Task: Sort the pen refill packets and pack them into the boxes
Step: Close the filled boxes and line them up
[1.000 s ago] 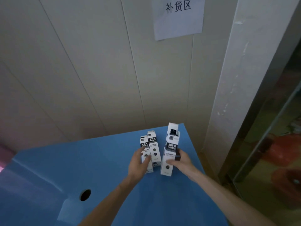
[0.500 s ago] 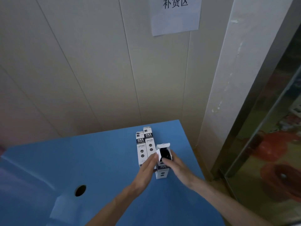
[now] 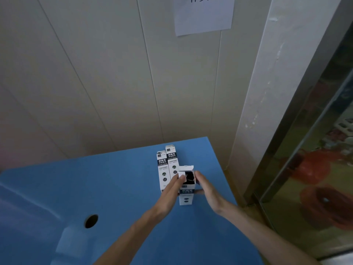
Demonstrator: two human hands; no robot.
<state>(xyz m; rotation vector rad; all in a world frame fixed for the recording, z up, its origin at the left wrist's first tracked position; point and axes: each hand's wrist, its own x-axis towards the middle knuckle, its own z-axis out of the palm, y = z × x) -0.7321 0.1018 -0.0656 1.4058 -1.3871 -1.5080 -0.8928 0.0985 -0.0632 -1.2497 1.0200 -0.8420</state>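
An open white-and-black pen refill box [image 3: 186, 197] stands on the blue table [image 3: 114, 178] with its top flap raised and a dark inside showing. My right hand [image 3: 208, 190] grips its right side, thumb against the front. My left hand [image 3: 170, 196] touches the box's left upper edge with straight fingers. Two closed boxes of the same kind, the left box [image 3: 163, 169] and the right box [image 3: 172, 159], lie side by side just behind, touching each other. No loose refill packets are in sight.
A round hole [image 3: 91, 220] is cut in the table at the near left. The table's right edge runs close to the boxes, beside a white pillar [image 3: 267, 111] and a glass door [image 3: 315, 169]. A paper sign [image 3: 203, 14] hangs on the panelled wall.
The open box, held up a second ago, now stands low on the table. My left hand left the two lying boxes and came to the open box's top edge.
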